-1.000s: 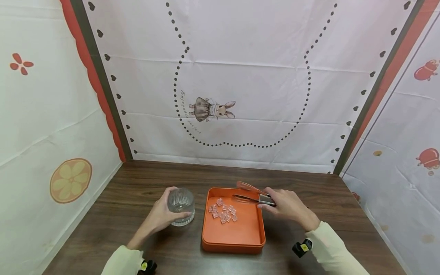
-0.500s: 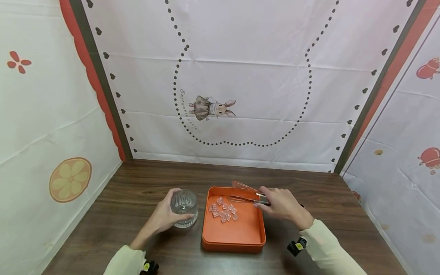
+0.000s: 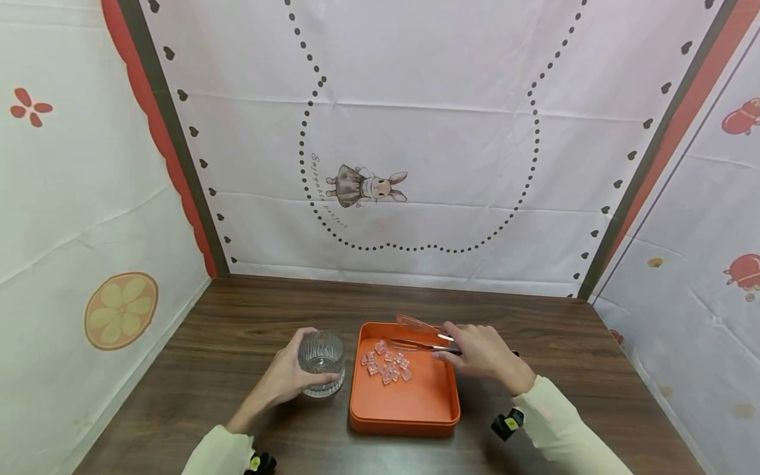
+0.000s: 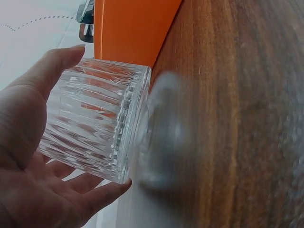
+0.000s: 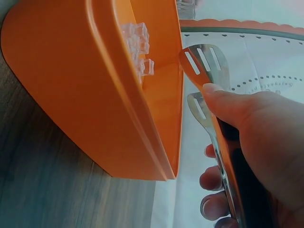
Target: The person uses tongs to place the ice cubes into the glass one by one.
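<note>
A clear ribbed glass (image 3: 323, 356) stands left of an orange square tray (image 3: 410, 404). My left hand (image 3: 285, 375) holds the glass, thumb on the near side and fingers round the far side. Whether its base touches the table, I cannot tell. In the tray's left half lies a loose cluster of several clear cubes (image 3: 386, 379), like ice. My right hand (image 3: 483, 355) grips metal tongs (image 5: 209, 64) with slotted ends. The tongs are spread apart above the tray's back part, pointing left, with nothing between their ends in the right wrist view.
Everything stands on a dark wood-grain table (image 3: 261, 303). A white printed cloth (image 3: 427, 152) hangs along the back, and similar cloths enclose both sides. The tray's raised wall (image 5: 66, 85) lies beside the right hand.
My right hand has moved left with the tongs, bringing their ends closer to the cubes. The left hand and glass have shifted slightly right, towards the tray. The cubes keep their places.
</note>
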